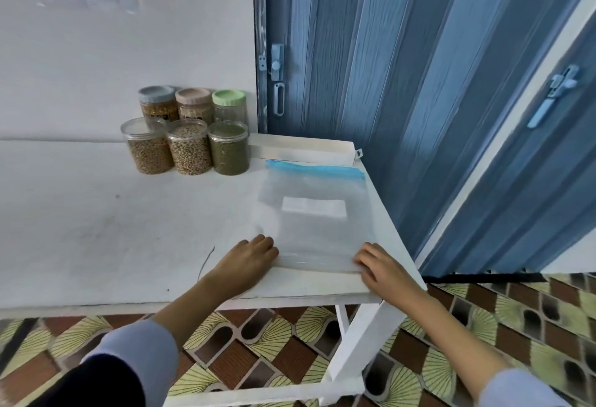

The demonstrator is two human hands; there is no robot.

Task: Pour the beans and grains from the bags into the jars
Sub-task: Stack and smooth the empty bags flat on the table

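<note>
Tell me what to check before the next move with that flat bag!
1. Bag emptied: the clear zip bag lies flat, no beans visible: ok.
2. Left hand and right hand both touch its near edge: ok.
3. Blue zip strip sealed: cannot tell.
4. Front three jars lidded: not ok, open tops.
5. Back three jars lidded: ok.
6. Bag fully on the table: ok.

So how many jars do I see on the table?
6, by the wall: back row grey lid, pink lid, green lid; front row lidless left, middle, right. None seems hidden.
</note>
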